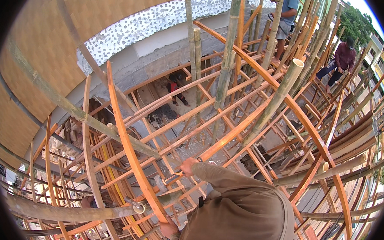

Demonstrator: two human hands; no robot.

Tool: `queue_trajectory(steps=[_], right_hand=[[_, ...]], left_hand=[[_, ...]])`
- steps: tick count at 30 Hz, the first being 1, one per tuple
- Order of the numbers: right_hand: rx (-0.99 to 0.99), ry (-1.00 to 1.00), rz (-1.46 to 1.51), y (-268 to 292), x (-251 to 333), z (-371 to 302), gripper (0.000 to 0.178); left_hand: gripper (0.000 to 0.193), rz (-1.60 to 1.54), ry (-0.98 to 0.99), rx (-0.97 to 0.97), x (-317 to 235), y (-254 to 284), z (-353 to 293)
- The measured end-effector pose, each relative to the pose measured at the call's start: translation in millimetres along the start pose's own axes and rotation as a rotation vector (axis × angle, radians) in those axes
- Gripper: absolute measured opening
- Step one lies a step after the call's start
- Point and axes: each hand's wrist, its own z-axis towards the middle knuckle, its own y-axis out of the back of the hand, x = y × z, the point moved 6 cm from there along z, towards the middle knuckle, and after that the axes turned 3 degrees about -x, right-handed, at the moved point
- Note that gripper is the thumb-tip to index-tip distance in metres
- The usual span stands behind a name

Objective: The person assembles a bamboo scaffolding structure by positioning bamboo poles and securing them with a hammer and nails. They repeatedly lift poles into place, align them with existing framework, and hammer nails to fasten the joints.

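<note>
My right hand (188, 167), at the end of a brown sleeve, is closed round a hammer (171, 178) with a blue and orange handle. The hammer's head points down to the left, near the crossing battens. Lower down, my left hand (168, 229) grips the near end of a long reddish timber (131, 149), which slants up and away to the left. Another reddish timber (226, 139) runs from beside my right hand toward the far right.
Timber battens (178, 121) form an open grid with ground visible below. Bamboo poles (281, 92) stand upright, and one bamboo pole (72, 210) lies across the left. A person (289, 13) stands far off, another person (343, 59) is at right, and a third person (175, 87) is below.
</note>
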Motion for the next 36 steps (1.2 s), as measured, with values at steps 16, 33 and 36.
queue_trajectory(steps=[16, 33, 36], right_hand=[[0.126, -0.023, -0.015, 21, 6, -5, 0.059], [0.091, -0.004, -0.004, 12, 2, 5, 0.042], [0.091, -0.01, -0.006, 12, 1, 5, 0.042]], left_hand=[[0.062, -0.088, 0.037, 0.05, -6, 14, -2], [0.063, -0.077, 0.035, 0.079, -6, 11, 2], [0.065, -0.073, 0.042, 0.083, -4, 7, 3]])
